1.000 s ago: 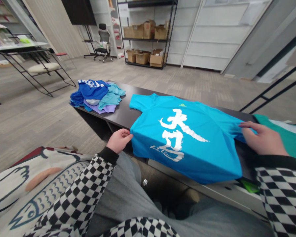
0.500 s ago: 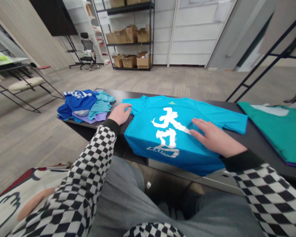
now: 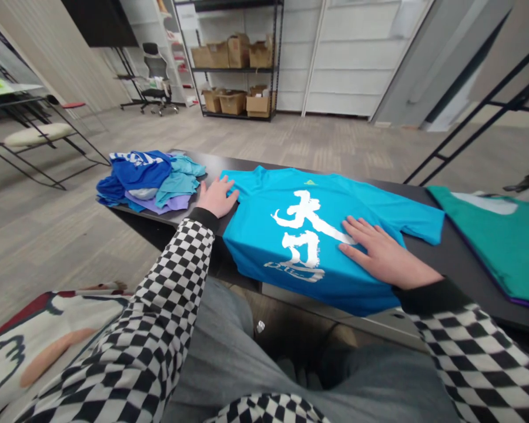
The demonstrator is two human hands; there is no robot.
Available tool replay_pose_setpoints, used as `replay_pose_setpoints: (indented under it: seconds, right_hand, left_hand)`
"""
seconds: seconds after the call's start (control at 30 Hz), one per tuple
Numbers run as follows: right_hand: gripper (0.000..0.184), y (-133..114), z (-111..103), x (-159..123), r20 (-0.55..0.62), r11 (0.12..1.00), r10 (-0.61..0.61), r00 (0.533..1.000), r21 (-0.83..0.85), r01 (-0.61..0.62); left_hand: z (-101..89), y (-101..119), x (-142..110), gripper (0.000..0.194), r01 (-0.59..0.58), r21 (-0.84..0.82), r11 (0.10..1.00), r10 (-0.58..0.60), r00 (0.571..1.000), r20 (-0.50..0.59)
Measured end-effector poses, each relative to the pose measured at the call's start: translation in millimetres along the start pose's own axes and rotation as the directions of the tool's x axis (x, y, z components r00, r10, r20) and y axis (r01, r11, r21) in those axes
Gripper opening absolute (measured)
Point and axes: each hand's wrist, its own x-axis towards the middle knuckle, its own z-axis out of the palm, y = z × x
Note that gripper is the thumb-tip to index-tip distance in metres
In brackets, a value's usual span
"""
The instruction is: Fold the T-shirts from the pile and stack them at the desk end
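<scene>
While the blue shirt (image 3: 255, 247) lies spread, white characters up, both hands — left (image 3: 219, 197), right (image 3: 381, 252) — rest open, gripping nothing.

The bright blue T-shirt (image 3: 255, 235), printed with large white brush-style characters below a small green triangular mark, lies spread on the dark table (image 3: 452, 252), collar toward 12 o'clock, sleeves toward 10 and 3, its lower part draping over the edge at 6.
</scene>
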Motion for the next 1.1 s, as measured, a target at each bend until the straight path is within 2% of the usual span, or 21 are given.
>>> replay_pose_setpoints:
  seconds: [0.07, 0.1, 0.17, 0.23, 0.3, 0.4, 0.57, 0.7, 0.93, 1.03, 1.1]
  right_hand:
    - [0.074, -4, -3, -4, -0.077, 1.000, -0.007, 0.997, 0.028, 0.009]
    - [0.069, -5, -5, -7, -0.138, 0.999, -0.006, 0.990, 0.047, 0.012]
    - [0.059, -5, -7, -15, -0.266, 0.996, 0.018, 0.964, 0.084, 0.004]
    - [0.053, -2, -6, -20, -0.339, 0.994, 0.048, 0.940, 0.113, -0.010]
    - [0.049, 3, -3, -22, -0.341, 0.993, 0.048, 0.939, 0.120, -0.007]
    - [0.046, 10, 3, -20, -0.295, 0.993, 0.028, 0.955, 0.117, 0.007]
    - [0.050, 6, 3, -19, -0.256, 0.993, 0.009, 0.967, 0.114, 0.021]
    - [0.053, 2, -1, -21, -0.239, 0.991, 0.009, 0.971, 0.134, 0.024]
    - [0.056, 5, -4, -25, -0.199, 0.992, 0.046, 0.979, 0.124, -0.022]
    - [0.054, 4, -13, -24, -0.228, 0.995, 0.059, 0.972, 0.095, -0.038]
    - [0.050, 2, -21, -21, -0.276, 0.996, 0.075, 0.958, 0.076, -0.056]
  left_hand:
    - [-8.0, 4, -12, 0.041, 0.015, -0.035, 0.999, -0.020, 0.985, -0.169]
    - [-11.8, 6, -19, 0.035, 0.034, -0.053, 0.998, -0.045, 0.975, -0.216]
    - [-17.4, 10, -32, 0.029, 0.088, -0.083, 0.993, -0.103, 0.975, -0.198]
    - [-19.2, 14, -43, 0.032, 0.132, -0.097, 0.987, -0.140, 0.987, -0.079]
    - [-17.9, 19, -49, 0.034, 0.138, -0.093, 0.986, -0.136, 0.990, 0.029]
    - [-14.6, 26, -52, 0.031, 0.099, -0.065, 0.993, -0.094, 0.992, 0.084]
    - [-14.2, 32, -51, 0.022, 0.090, -0.009, 0.996, -0.089, 0.993, 0.073]
    - [-14.3, 29, -49, 0.025, 0.132, 0.062, 0.989, -0.134, 0.990, 0.035]
    - [-18.7, 28, -52, 0.034, 0.126, 0.167, 0.978, -0.136, 0.990, 0.045]
    - [-21.4, 39, -57, 0.040, 0.041, 0.162, 0.986, -0.035, 0.999, -0.040]
    - [-19.0, 50, -57, 0.043, -0.114, 0.102, 0.988, 0.119, 0.992, -0.046]
